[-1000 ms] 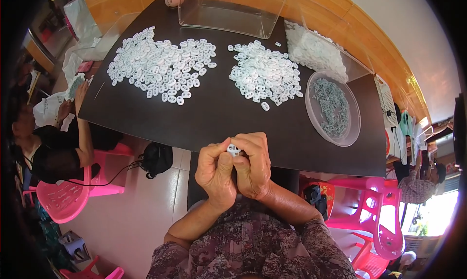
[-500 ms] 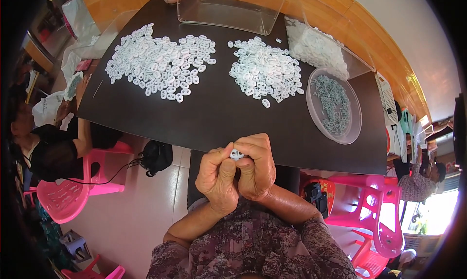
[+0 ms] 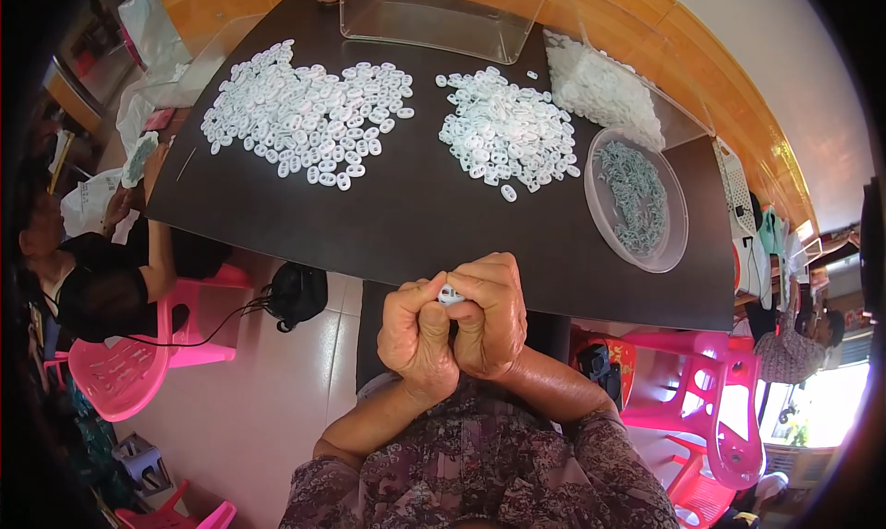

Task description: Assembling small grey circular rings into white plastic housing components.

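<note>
My left hand [image 3: 414, 333] and my right hand [image 3: 489, 318] meet at the near edge of the dark table [image 3: 305, 224]. Between their thumbs and forefingers they pinch one small white oval plastic piece [image 3: 449, 294] with openings in its face. Fingers cover most of its rim. Farther back lies a wide heap of white oval pieces [image 3: 305, 118] on the left. A smaller heap of white pieces [image 3: 506, 132] lies right of the middle. At the right, a round clear tub [image 3: 681, 217] holds many small grey-green parts [image 3: 634, 192].
A clear plastic bin [image 3: 434, 40] stands at the back, beside a clear container of white pieces [image 3: 604, 90]. At the left, another person [image 3: 101, 270] sits with hands by the table. Pink plastic chairs [image 3: 125, 372] and a pink stool [image 3: 729, 418] flank the table; a black bag [image 3: 300, 296] is on the floor.
My hands stay pressed together on the white oval piece, with only a slight shift in grip. The view has moved a little; the heaps and tub look the same.
</note>
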Available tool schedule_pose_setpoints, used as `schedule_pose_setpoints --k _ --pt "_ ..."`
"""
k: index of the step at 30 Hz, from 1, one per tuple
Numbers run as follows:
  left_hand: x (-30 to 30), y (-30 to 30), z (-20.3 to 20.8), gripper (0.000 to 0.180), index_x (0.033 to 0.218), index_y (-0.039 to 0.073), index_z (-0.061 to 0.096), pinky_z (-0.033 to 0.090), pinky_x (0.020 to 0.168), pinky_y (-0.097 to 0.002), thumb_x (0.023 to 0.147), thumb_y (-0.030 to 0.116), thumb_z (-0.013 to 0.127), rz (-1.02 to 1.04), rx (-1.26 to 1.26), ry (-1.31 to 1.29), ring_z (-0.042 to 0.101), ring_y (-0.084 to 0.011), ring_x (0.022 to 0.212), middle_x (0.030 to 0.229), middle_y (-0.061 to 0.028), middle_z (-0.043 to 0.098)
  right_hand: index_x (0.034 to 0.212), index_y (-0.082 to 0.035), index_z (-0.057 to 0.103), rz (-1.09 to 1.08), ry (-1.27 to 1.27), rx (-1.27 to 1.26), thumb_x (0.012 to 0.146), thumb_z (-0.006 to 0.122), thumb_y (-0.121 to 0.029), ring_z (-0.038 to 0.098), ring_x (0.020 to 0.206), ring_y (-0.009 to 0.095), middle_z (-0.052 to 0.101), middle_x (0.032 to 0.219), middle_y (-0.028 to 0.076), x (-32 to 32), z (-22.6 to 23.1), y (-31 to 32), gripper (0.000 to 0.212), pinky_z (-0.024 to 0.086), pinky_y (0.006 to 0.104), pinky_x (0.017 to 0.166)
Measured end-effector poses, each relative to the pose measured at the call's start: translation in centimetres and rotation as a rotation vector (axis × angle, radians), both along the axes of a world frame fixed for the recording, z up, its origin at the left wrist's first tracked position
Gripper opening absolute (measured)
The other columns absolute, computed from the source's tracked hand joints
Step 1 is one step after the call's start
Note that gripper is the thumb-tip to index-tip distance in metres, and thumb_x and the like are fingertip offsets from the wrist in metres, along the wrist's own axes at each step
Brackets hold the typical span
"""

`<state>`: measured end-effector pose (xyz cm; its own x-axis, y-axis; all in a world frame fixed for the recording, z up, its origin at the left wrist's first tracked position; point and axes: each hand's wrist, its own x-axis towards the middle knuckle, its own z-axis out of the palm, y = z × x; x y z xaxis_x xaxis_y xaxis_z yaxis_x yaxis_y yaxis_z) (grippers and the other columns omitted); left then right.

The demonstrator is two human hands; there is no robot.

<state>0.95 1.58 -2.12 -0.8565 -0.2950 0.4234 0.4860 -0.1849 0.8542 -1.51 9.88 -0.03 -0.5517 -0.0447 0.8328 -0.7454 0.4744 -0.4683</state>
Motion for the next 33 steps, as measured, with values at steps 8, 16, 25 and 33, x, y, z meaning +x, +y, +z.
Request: schedule_pose_setpoints --k 8,16,25,33 --pt "-0.6 0.1 -0.2 0.021 0.103 -0.003 0.058 0.042 0.069 -0.0214 0.094 0.015 0.052 0.026 -0.026 -0.029 0.050 -0.0082 0.076 0.087 -0.0041 0.057 0.096 0.002 0.054 -0.005 -0.048 0.006 0.087 0.056 -0.005 0.051 0.070 0.023 0.056 0.089 0.014 -0.3 -0.4 0.2 0.011 0.044 0.0327 0.061" --pt "-0.9 0.3 0.3 0.022 0.109 -0.004 0.057 0.043 0.078 -0.0210 0.094 0.012 0.051 -0.153 0.097 -0.155 0.053 -0.0076 0.087 0.100 -0.0051 0.060 0.099 0.003 0.058 -0.025 -0.157 0.006 0.073 0.064 0.006 0.054 0.076 0.026 0.060 0.091 0.015 0.2 0.1 1.7 0.027 0.047 0.0321 0.065" --pt "-1.8 1.1 0.8 0.022 0.110 -0.002 0.060 0.046 0.064 -0.0193 0.093 0.010 0.053 -0.386 0.086 -0.326 0.053 -0.0056 0.071 0.084 -0.0019 0.061 0.093 0.000 0.060 -0.050 -0.359 -0.075 0.074 0.064 0.008 0.055 0.073 0.016 0.059 0.087 0.008 0.7 0.0 4.8 0.021 0.045 0.0263 0.063" --pt "-7.9 1.1 1.5 0.019 0.092 0.004 0.062 0.046 0.057 -0.0351 0.074 -0.002 0.060 -0.144 -0.764 0.134 0.055 -0.0283 0.064 0.070 -0.0077 0.056 0.089 -0.002 0.064 -0.326 -0.453 -0.126 0.073 0.067 0.000 0.049 0.065 0.007 0.057 0.073 0.002 -5.8 6.0 13.4 0.016 0.042 0.0226 0.059"
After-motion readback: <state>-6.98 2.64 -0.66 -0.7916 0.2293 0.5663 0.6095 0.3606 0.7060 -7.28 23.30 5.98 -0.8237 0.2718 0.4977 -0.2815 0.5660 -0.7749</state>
